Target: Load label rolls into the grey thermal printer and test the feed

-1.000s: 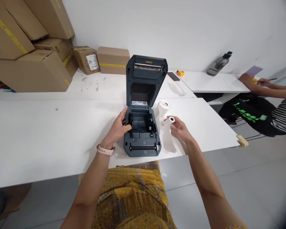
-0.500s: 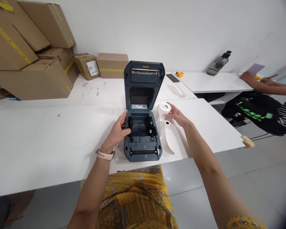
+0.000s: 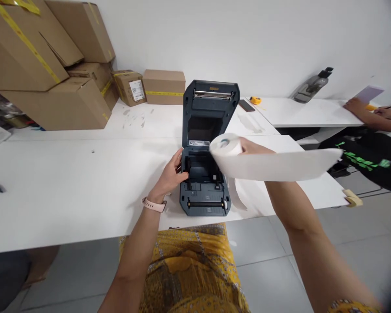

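A dark grey label printer [image 3: 204, 174] stands on the white table [image 3: 68, 187] with its lid raised and its roll bay bare. My left hand [image 3: 173, 171] rests on the printer's left side, thumb at the bay's edge. My right hand [image 3: 252, 147] holds a white paper roll [image 3: 225, 147] in the air above the printer's right side. A long loose strip of paper [image 3: 280, 165] streams from the roll to the right and hides most of that hand. Another strip of paper [image 3: 241, 198] lies on the table right of the printer.
Cardboard boxes [image 3: 52, 69] are stacked at the back left. A phone [image 3: 246, 104], a yellow tape measure [image 3: 256, 100] and a water bottle [image 3: 311, 87] lie on the far table. Another person's hands [image 3: 365, 108] work at the far right. A tape roll [image 3: 352, 198] sits at the table corner.
My right hand set down a small empty core, reached to the paper roll on the table, and has lifted it with its tail flying out to the right. The left hand stayed on the printer.
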{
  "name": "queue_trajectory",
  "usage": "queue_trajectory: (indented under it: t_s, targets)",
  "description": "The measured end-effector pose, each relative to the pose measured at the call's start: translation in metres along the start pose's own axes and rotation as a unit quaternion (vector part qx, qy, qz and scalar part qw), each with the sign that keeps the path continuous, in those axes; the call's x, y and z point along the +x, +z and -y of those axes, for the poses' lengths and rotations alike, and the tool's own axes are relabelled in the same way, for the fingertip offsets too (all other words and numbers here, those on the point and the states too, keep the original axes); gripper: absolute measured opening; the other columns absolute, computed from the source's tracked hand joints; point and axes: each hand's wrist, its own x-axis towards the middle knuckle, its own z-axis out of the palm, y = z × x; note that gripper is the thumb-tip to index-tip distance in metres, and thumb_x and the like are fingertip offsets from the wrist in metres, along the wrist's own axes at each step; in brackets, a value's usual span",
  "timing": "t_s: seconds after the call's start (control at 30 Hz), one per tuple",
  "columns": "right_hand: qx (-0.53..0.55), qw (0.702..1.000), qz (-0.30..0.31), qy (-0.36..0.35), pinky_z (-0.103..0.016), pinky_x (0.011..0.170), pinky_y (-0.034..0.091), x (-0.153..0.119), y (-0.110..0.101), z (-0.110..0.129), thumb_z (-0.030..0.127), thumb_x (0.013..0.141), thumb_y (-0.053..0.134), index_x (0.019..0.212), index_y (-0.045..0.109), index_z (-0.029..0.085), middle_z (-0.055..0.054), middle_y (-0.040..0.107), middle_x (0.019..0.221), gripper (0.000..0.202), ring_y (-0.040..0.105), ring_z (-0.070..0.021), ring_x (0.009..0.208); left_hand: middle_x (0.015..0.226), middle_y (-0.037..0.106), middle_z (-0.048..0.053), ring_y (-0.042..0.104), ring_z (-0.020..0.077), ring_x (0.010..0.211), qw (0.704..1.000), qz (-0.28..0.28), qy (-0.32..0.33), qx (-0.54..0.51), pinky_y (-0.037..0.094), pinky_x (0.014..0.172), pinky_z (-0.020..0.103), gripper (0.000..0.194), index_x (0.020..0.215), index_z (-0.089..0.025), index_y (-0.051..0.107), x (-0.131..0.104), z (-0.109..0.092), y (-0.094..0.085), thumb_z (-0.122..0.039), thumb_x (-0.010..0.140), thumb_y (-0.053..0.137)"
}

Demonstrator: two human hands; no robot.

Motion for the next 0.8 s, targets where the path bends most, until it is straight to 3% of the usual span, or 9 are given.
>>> queue_trajectory:
  t_s: [0.13,0.3,0.5,0.8]
  targets:
    - [-0.188,0.973,0.134,-0.023,-0.036,0.086,0.056,0.021,0.019,0.047,0.053,0.065,0.085,0.12,0.068,0.023,-0.005,0.076,0.113,0.064,0.07,-0.028,0.103,0.169,0.04,0.013,0.05,0.0332,0.148,1.0,0.016,-0.003,-0.005,0.041,0.123,0.05,0.109,0.169,-0.024,0.018,-0.001,-0.001,-0.001,-0.024,0.074,0.073]
    - [-0.348,0.922,0.168,-0.009,-0.038,0.084,0.051,0.041,0.037,0.071,0.06,0.071,0.079,0.115,0.066,0.023,-0.008,0.075,0.114,0.06,0.069,-0.0302,0.103,0.17,0.038,0.014,0.048,0.0363,0.149,1.0,0.02,0.0,-0.001,0.042,0.122,0.054,0.11,0.169,-0.025,0.019,-0.002,-0.003,-0.003,-0.025,0.074,0.074]
    - [-0.37,0.909,0.191,-0.004,-0.037,0.082,0.049,0.05,0.042,0.07,0.063,0.072,0.077,0.112,0.066,0.024,-0.007,0.076,0.114,0.057,0.07,-0.0313,0.103,0.171,0.036,0.016,0.046,0.0365,0.15,1.0,0.017,-0.012,-0.015,0.04,0.123,0.055,0.11,0.169,-0.024,0.019,-0.002,-0.004,-0.003,-0.023,0.073,0.072]
    - [-0.306,0.931,0.198,0.01,-0.036,0.085,0.051,0.046,0.04,0.056,0.061,0.072,0.079,0.126,0.062,0.024,-0.007,0.073,0.123,0.068,0.068,-0.0293,0.107,0.171,0.036,0.014,0.046,0.0353,0.151,0.999,0.03,-0.021,-0.021,0.038,0.124,0.054,0.111,0.17,-0.025,0.015,0.0,0.0,-0.007,-0.019,0.073,0.069]
